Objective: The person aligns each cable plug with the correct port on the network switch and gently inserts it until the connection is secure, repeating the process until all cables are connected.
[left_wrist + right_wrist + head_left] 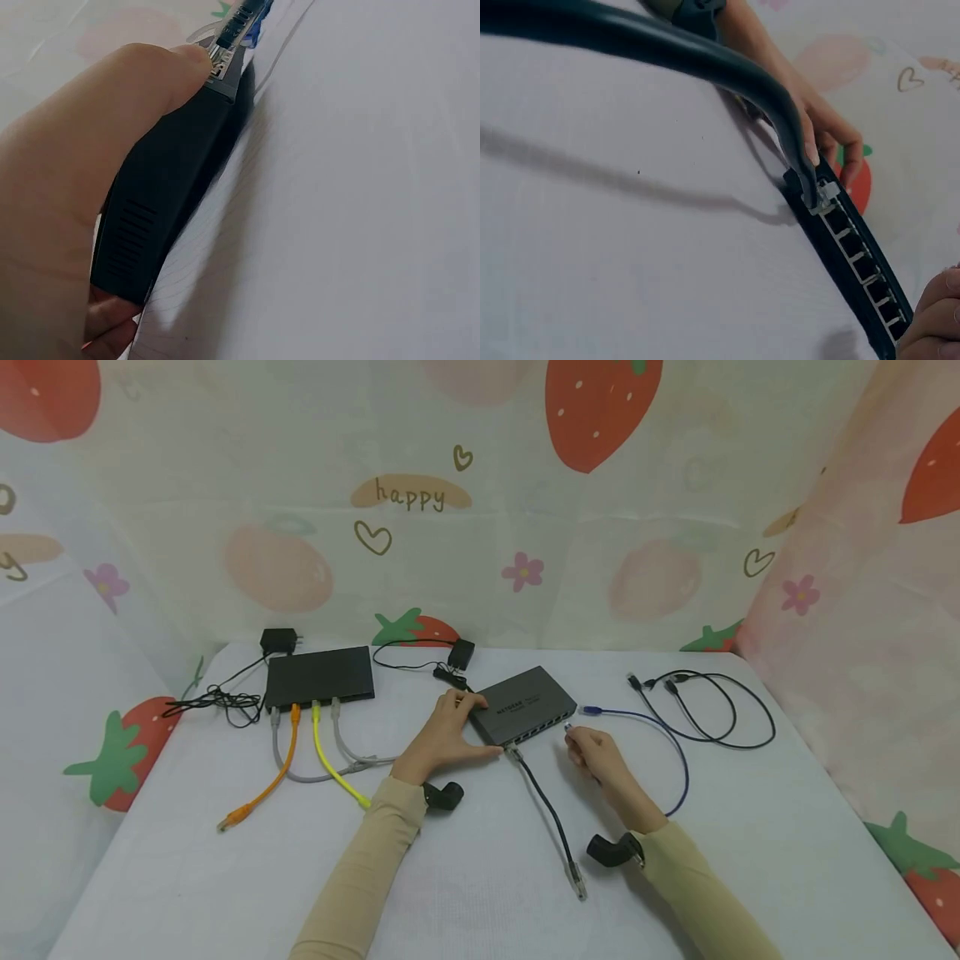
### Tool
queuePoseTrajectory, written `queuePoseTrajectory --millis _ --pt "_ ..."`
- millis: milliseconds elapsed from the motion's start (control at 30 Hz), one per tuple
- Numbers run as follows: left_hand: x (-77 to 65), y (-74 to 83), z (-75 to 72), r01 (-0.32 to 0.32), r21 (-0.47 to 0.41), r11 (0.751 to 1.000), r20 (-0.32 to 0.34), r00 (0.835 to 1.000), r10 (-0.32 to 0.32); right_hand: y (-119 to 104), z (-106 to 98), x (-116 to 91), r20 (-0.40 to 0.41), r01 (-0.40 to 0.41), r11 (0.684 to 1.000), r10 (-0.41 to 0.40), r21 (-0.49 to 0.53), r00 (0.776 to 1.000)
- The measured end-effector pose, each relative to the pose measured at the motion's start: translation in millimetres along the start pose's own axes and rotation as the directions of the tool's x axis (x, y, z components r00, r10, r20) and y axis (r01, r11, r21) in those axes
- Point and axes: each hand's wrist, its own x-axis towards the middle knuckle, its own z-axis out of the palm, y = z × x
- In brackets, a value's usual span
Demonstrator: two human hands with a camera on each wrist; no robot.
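My left hand (444, 735) grips the near-left end of a dark grey Netgear network switch (525, 706), its thumb by the front edge and its fingers on the top and far side. A short black network cable (553, 814) is plugged into the port nearest that thumb; its other plug lies on the table. In the right wrist view, a row of bare ports (862, 266) runs on from that plug. My right hand (603, 764) pinches a small plug (567, 727) close to the right end of the ports. A blue network cable (678, 752) runs beneath the right wrist, its far plug lying beside the switch.
On the left stands another black switch (321, 677) with grey, orange (273, 785) and yellow cables (330, 764) in it. Power adapters (279, 641) with black cords lie behind. A coiled black cable (750, 745) rests at the right. A patterned cloth hangs behind the table.
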Motion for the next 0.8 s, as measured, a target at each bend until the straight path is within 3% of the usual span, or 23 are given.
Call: queuePoseTrajectory --millis 333,800 --pt "0.7 2.2 1.1 0.011 0.015 1.000 0.007 1.000 -0.011 1 10 2 0.167 -0.029 1.000 0.027 0.010 0.986" --pt "0.0 2.3 0.0 0.008 0.038 0.999 0.004 1.000 -0.008 2 19 8 0.250 -0.039 0.999 0.038 -0.003 0.967"
